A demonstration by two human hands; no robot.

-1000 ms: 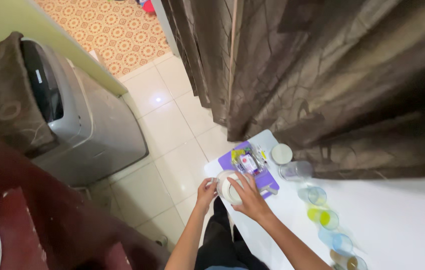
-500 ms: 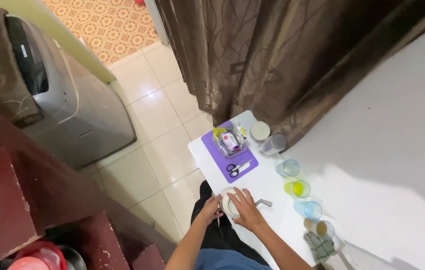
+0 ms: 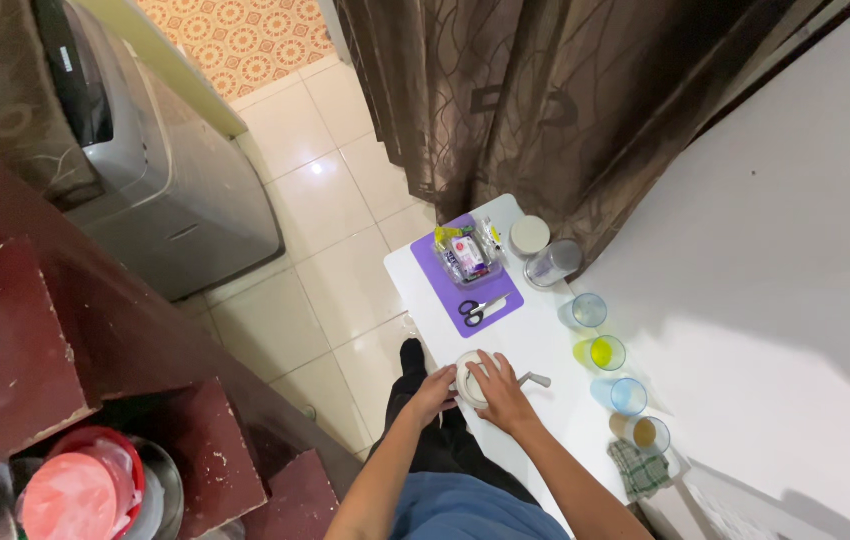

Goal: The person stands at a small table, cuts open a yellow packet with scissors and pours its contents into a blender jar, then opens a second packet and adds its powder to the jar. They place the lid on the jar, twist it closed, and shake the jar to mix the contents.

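Both of my hands are on a round white container [image 3: 467, 381] that stands near the front edge of the white table [image 3: 545, 345]. My left hand [image 3: 434, 388] grips its left side. Over its top and right side lies my right hand [image 3: 497, 388]. A small grey handle [image 3: 536, 379] sticks out to the right of the container. Beyond it lies a purple mat [image 3: 480, 281] with black scissors [image 3: 482, 309] and a clear tray of small packets [image 3: 465, 256].
Along the table's right side stand a clear tumbler [image 3: 551, 264], a white lid [image 3: 529, 236] and blue, yellow, blue and amber glasses [image 3: 607, 352], then a checked cloth [image 3: 639, 469]. Brown curtain [image 3: 535, 100] hangs behind. A grey appliance [image 3: 155, 180] and dark red shelving [image 3: 95, 380] stand left.
My hands have brought the white container from beside the purple mat back toward me at the table's front edge; the scissors on the mat now show. The view has shifted.
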